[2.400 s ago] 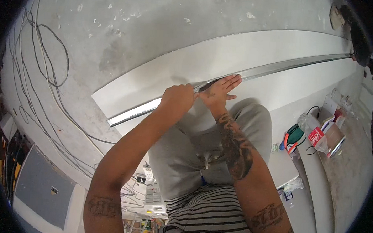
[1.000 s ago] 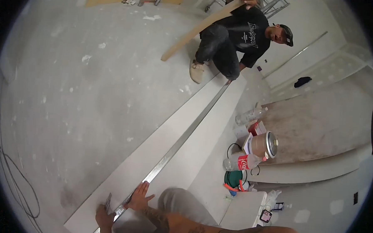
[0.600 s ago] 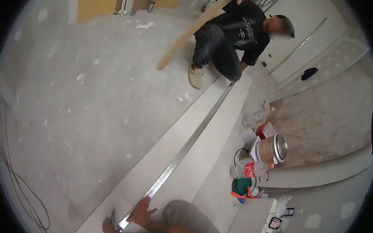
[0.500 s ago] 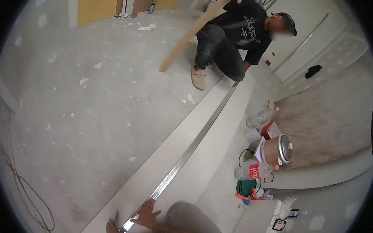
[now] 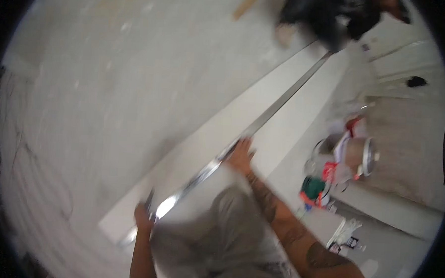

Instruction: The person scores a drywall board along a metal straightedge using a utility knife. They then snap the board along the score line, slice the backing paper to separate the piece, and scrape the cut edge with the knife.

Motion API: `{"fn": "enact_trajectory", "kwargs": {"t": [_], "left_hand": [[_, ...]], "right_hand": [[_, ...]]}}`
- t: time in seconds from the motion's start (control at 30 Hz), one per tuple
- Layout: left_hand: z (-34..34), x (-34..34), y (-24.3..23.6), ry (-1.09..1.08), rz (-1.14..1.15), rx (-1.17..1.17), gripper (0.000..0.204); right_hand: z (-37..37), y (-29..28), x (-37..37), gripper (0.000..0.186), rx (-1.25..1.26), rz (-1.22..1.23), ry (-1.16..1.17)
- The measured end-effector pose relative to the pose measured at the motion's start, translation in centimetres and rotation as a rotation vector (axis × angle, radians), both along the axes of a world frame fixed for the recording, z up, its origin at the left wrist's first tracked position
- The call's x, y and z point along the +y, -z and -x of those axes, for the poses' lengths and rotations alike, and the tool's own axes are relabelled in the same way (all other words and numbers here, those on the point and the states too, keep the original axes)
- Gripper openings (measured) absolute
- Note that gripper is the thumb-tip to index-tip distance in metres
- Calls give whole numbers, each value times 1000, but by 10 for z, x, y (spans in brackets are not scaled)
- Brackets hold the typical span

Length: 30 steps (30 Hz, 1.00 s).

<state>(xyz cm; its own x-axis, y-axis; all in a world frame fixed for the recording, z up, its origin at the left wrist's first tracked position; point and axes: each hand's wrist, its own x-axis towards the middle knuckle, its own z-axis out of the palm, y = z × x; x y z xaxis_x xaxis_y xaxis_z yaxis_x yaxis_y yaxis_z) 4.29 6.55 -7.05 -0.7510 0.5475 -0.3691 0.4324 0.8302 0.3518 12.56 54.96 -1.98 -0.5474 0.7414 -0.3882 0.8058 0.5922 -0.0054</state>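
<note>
A long, shiny metal profile [image 5: 201, 177] runs diagonally along a white board [image 5: 223, 129] on the floor. My right hand [image 5: 240, 157] lies on the profile around its middle stretch, fingers stretched out and thumb apart. Lower left, by the profile's near end, my left hand [image 5: 143, 217] is closed around a slim, dark knife-like tool [image 5: 149, 201] that points up and away. Blur hides the tool's exact kind, and I cannot tell whether its tip touches the board. My knee [image 5: 234, 209] in grey trousers is beside the profile.
A co-worker [image 5: 332, 19] in dark clothes crouches at the far end of the board, near a wooden strip [image 5: 248, 5]. To the right stand a pot [image 5: 358, 156], a clear bottle with a red label [image 5: 333, 171] and a green container [image 5: 314, 186]. Cables [image 5: 33, 160] lie far left.
My view has shifted down and toward the near end. My right hand is now farther up the profile, well apart from my left hand, which still holds the slim tool.
</note>
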Motion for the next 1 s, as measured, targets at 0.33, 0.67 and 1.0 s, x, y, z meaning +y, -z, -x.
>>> {"fn": "enact_trajectory", "kwargs": {"t": [0.33, 0.67, 1.0], "left_hand": [[19, 49, -67, -274, 41, -215, 77], [40, 76, -88, -254, -58, -340, 57], [76, 509, -87, 241, -262, -525, 35]], "right_hand": [[24, -12, 17, 153, -225, 178, -53], [22, 8, 24, 164, -153, 210, -4], [48, -32, 35, 144, -210, 364, 116]]}}
